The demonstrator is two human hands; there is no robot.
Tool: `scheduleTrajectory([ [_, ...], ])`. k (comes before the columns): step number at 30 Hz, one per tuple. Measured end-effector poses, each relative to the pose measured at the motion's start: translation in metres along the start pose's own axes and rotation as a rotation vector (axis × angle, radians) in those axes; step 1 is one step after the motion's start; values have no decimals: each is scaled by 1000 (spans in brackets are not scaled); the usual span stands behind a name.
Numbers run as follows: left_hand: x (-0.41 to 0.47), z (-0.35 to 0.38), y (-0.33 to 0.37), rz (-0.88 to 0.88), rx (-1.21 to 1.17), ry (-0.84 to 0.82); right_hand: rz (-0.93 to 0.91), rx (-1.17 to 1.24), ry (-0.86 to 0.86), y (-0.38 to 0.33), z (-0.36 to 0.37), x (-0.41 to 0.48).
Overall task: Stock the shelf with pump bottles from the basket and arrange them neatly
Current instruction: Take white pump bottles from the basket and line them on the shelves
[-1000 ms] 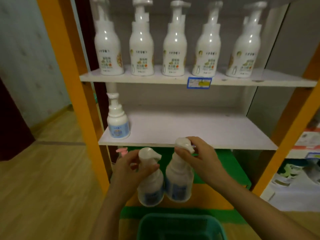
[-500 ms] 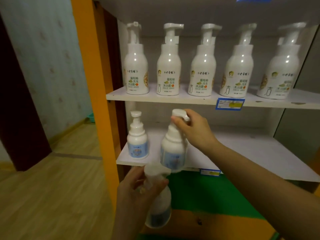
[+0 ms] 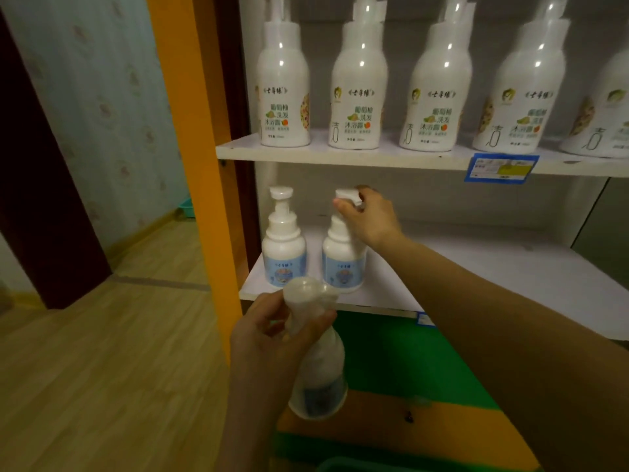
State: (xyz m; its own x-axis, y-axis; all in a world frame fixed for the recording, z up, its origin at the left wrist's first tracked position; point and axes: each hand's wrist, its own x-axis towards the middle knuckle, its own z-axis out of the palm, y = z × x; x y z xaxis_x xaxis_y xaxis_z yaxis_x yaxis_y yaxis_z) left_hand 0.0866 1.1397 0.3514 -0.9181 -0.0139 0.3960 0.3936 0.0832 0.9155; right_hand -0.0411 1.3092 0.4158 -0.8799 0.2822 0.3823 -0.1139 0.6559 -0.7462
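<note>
Small white blue-labelled pump bottle (image 3: 343, 257): upright on white lower shelf board (image 3: 476, 277), right hand (image 3: 369, 216) clasping its pump head. Just left of grip, matching shelved bottle (image 3: 284, 248). Below, left hand (image 3: 272, 338) grips third bottle (image 3: 318, 362). Advice: square label forward before letting go.

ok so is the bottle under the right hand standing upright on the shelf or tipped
Upright: the second bottle stands with its base flat on the lower shelf, beside the first bottle, right hand on its pump.
</note>
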Motion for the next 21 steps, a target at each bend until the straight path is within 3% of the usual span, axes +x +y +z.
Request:
scheduleTrajectory([
  [8,-3,5,5,-3,4,-3,27,45,23,11,15,2],
  [10,-4,7,6,-15,-3,-6,-58,-69,143,15,14,-18],
  [12,-5,8,5,-25,-10,-11,-219,-14,274,23,7,-55],
  [14,-6,9,4,-30,-15,-15,-245,176,136,41,-1,-101],
  [18,-11,18,6,-18,-24,-45,-30,401,-482,74,-14,-179],
  [21,-14,28,5,-35,-64,-91,38,465,-541,83,-17,-204],
])
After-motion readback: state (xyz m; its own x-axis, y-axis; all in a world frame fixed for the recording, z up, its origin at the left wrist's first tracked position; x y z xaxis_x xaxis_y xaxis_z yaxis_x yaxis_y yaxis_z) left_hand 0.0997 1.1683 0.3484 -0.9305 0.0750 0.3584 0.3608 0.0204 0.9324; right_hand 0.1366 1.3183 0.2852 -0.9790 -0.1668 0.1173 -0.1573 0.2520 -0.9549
